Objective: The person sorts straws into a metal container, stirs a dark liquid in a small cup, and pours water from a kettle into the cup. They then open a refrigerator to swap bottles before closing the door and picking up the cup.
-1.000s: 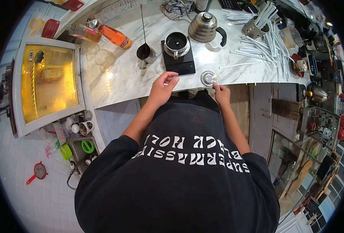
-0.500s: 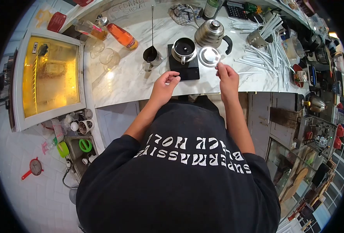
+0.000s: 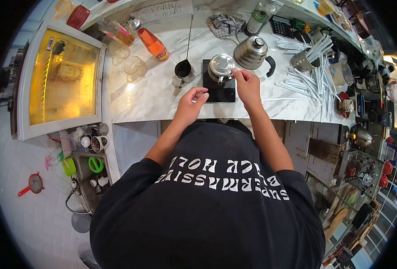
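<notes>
My right hand point(image 3: 248, 87) pinches the edge of a round metal lid point(image 3: 222, 64) between thumb and fingers. The lid lies over the top of a metal drip coffee filter point(image 3: 217, 79), hiding its inside. Underneath is a black digital scale point(image 3: 221, 95). Just left of the scale's front edge, my left hand point(image 3: 192, 105) hovers with its fingers curled in and thumb against them, nothing visible in it. A steel pitcher point(image 3: 185, 71) with a long-handled spoon point(image 3: 190, 38) in it stands to the left of the filter.
Behind the right hand stands a gooseneck kettle point(image 3: 251, 53). White straws point(image 3: 304, 83) lie spread at the right, near a metal holder point(image 3: 304, 60). An orange bottle point(image 3: 153, 43) and a glass point(image 3: 135, 67) stand at the left. A checked cloth point(image 3: 223, 27) lies at the back.
My right hand has carried the lid left from beside the filter to over its top, covering the dark contents. My left hand stays near the scale. The view has shifted slightly.
</notes>
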### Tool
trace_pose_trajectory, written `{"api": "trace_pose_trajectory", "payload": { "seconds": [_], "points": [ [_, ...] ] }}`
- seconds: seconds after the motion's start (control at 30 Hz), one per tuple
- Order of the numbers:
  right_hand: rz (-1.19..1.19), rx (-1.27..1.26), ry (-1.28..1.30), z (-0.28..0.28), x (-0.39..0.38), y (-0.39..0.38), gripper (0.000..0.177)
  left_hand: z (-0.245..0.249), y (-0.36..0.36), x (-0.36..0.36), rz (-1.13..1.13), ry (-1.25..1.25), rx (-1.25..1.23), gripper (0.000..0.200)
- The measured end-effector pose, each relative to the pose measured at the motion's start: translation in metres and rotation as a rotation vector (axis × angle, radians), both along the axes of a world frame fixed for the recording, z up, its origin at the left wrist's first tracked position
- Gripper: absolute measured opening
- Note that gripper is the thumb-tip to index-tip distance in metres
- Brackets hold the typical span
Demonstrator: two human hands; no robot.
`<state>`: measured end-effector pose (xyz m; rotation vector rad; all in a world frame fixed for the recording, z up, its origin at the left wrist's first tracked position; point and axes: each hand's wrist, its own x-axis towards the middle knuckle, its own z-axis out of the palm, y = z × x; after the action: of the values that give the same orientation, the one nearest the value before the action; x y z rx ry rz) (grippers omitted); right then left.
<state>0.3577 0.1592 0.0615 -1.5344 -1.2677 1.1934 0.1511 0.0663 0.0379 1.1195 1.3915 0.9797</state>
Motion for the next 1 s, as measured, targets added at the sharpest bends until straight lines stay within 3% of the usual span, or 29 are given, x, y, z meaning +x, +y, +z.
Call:
{"api": "trace_pose_trajectory", "payload": {
  "seconds": [0.3,0.5,0.6,0.67,0.7,0.8,0.9,1.0],
  "points": [
    [-0.027,-0.116,0.121,0.016,0.009,-0.006,0.041,-0.009,0.004,0.002,0.040,-0.056,-0.012,0.028],
    [-0.111,-0.089,0.045,-0.035,0.076,-0.023,0.033,-0.009,0.002,0.005,0.027,-0.054,-0.069,0.028],
    [-0.235,0.057,-0.140,-0.083,0.140,-0.034,0.025,-0.016,-0.002,0.005,0.013,-0.036,-0.100,0.027],
    [-0.185,0.076,-0.474,-0.085,0.181,-0.040,0.019,-0.019,-0.005,0.007,0.010,-0.034,-0.120,0.026],
    [-0.123,0.147,-0.701,-0.083,0.194,-0.040,0.023,-0.018,-0.006,0.009,0.008,-0.034,-0.133,0.026],
    [0.002,0.171,-0.997,-0.079,0.220,-0.037,0.035,-0.013,-0.005,0.024,0.030,-0.026,-0.135,0.024],
    [0.146,0.203,-1.128,-0.070,0.234,-0.027,0.031,-0.004,-0.001,0.047,0.034,-0.002,-0.150,0.023],
    [0.245,0.299,-1.083,-0.075,0.252,-0.015,0.020,-0.004,0.003,0.079,0.048,0.004,-0.155,0.022]
  ]
}}
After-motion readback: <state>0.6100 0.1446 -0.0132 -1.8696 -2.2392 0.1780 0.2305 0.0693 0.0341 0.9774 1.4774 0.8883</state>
